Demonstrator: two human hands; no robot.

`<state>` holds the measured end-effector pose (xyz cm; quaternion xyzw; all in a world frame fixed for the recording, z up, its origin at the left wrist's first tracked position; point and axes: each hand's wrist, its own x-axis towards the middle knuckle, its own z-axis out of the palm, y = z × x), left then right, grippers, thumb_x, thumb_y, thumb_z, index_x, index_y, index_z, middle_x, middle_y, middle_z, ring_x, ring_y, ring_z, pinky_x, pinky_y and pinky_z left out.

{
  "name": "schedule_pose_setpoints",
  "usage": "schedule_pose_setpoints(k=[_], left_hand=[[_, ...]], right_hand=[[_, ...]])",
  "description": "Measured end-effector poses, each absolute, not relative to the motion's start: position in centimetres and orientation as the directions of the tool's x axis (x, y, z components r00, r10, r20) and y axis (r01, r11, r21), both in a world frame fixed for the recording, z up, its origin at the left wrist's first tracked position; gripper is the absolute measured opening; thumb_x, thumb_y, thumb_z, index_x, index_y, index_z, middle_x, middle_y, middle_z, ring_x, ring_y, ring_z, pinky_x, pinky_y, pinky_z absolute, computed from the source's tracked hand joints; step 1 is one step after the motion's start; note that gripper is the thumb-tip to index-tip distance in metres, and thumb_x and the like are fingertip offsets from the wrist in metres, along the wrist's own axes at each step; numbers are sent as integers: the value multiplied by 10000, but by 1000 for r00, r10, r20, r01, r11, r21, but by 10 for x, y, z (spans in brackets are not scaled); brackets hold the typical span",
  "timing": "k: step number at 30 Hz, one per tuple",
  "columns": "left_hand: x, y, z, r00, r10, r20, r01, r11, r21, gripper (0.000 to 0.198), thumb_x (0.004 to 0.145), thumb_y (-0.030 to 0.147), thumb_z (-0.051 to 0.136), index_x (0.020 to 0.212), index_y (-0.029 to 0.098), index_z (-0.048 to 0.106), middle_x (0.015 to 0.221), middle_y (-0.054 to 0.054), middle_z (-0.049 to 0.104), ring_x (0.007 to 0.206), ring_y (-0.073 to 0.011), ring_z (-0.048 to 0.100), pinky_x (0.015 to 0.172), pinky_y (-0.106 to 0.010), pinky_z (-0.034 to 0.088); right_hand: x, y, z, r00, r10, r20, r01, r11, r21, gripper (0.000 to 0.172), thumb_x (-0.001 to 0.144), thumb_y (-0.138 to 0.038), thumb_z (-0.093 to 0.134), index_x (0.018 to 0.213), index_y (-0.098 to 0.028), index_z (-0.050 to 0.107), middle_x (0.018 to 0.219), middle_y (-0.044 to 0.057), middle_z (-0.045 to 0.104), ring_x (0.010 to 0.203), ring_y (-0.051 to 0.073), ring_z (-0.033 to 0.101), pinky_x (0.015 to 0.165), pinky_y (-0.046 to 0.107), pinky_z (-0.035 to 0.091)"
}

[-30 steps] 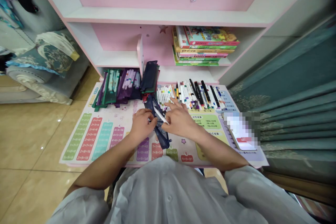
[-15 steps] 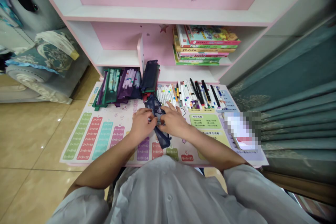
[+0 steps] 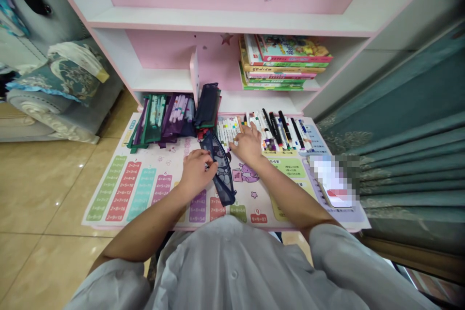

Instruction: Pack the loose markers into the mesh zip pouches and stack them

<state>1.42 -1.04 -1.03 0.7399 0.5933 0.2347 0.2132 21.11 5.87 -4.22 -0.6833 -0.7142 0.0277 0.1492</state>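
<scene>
A navy mesh zip pencil pouch (image 3: 222, 169) lies slantwise on the desk, its zipped side gaping open. My left hand (image 3: 198, 169) pinches the pouch's left edge between thumb and fingers. Beyond it, my right hand (image 3: 249, 144) rests over a row of white markers (image 3: 228, 131), fingers stretched out and apart, touching them; no marker is lifted. More pens and markers (image 3: 278, 130), some with black barrels, continue the row to the right. Behind the pouch, a stack of dark mesh pouches (image 3: 208, 105) leans against the shelf divider.
Filled green pouches (image 3: 154, 118) and purple pouches (image 3: 174, 118) stand at the desk's back left. Books (image 3: 283, 65) are piled on the shelf. A blurred phone (image 3: 334, 181) lies at the right, beside the curtain (image 3: 410, 145). A times-table mat (image 3: 134, 189) covers the desk.
My right hand has let go of the pouch and moved up and right to the markers. The pouch's side now gapes wider; my left hand stays on its edge.
</scene>
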Motion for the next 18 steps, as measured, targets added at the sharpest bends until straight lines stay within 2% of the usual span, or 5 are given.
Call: schedule_pose_setpoints(k=[6, 13, 18], left_hand=[[15, -11, -9, 189, 979, 81, 778, -199, 596, 189, 818, 295, 611, 653, 204, 606, 1070, -88, 693, 1146, -258, 596, 993, -439, 434], [15, -10, -11, 187, 979, 84, 770, -199, 606, 189, 816, 306, 611, 656, 205, 608, 1076, -86, 694, 1141, -261, 598, 994, -440, 438], [14, -10, -12, 188, 977, 99, 759, -208, 617, 189, 810, 308, 609, 652, 205, 610, 1083, -82, 686, 1113, -257, 609, 994, -438, 446]], right_hand=[[210, 62, -51, -12, 985, 170, 987, 39, -155, 273, 811, -311, 588, 910, -113, 748, 1434, 183, 475, 1436, 416, 221, 1094, 594, 266], [208, 61, -45, 44, 990, 132, 996, -34, -78, 379, 772, -334, 603, 1041, -95, 720, 1461, 188, 449, 1445, 411, 193, 1118, 643, 192], [208, 62, -44, 53, 992, 111, 997, -47, -60, 372, 760, -331, 578, 1004, -97, 734, 1461, 181, 453, 1445, 408, 193, 1123, 645, 176]])
